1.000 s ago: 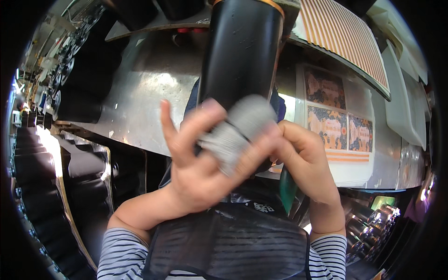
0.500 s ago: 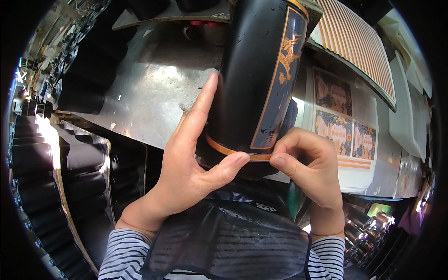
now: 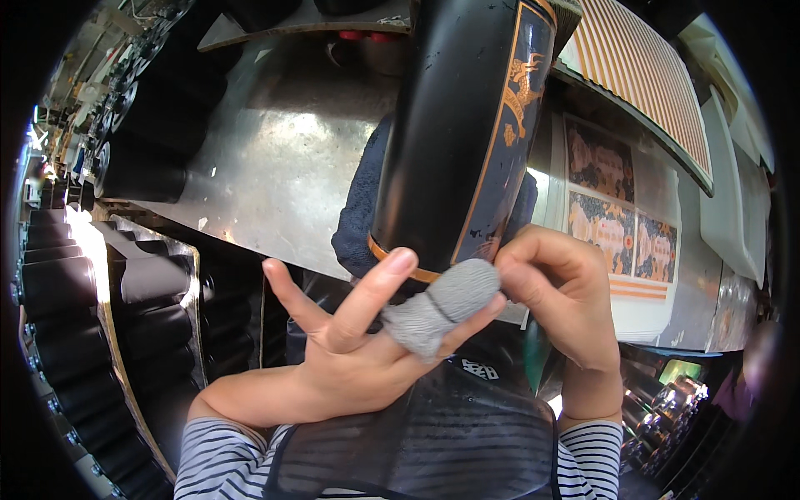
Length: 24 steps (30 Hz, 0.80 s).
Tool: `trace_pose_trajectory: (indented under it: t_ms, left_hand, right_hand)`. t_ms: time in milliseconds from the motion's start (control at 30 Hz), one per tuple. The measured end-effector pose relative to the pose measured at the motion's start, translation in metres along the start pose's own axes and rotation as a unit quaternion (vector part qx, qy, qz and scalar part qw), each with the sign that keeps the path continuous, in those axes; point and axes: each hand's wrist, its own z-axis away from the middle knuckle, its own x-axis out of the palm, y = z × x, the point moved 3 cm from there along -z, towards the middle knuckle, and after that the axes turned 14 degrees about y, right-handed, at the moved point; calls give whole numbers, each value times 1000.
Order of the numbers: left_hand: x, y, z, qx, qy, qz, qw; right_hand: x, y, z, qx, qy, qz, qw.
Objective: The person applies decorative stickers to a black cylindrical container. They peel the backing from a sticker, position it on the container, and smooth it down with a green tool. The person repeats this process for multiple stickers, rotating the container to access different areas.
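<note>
Reaching near the black cylinder [image 3: 443, 125], the left hand [image 3: 362, 362] is beside the right hand [image 3: 562, 292]; whether either grip grasps anything, one cannot tell.

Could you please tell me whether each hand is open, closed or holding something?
Left hand: open, outer fingers spread, grey covering on a finger.
Right hand: closed in a pinch; whether it holds anything cannot be told.

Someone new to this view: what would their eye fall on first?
Probably the grey finger cover on the left hand, just below the picture's centre and close to the right hand. Above it, the large black cylinder with its dark, gold-edged panel runs up to the top edge. The orange-and-white striped sheet at upper right also stands out.
</note>
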Motion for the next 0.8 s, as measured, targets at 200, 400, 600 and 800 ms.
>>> trace_pose_trajectory:
  t_ms: [200,400,600,800]
  left_hand:
    - [15,6,-17,8,93,65,993]
    - [23,-40,-36,-206,-26,229,951]
    - [21,-49,9,-237,-9,253,938]
    - [-3,-19,11,-126,26,144,981]
  right_hand:
    - [-5,1,3,-38,53,38,997]
    - [-7,2,1,-13,23,24,999]
    - [0,-3,0,-22,19,27,999]
    - [-2,-2,1,11,14,17,1000]
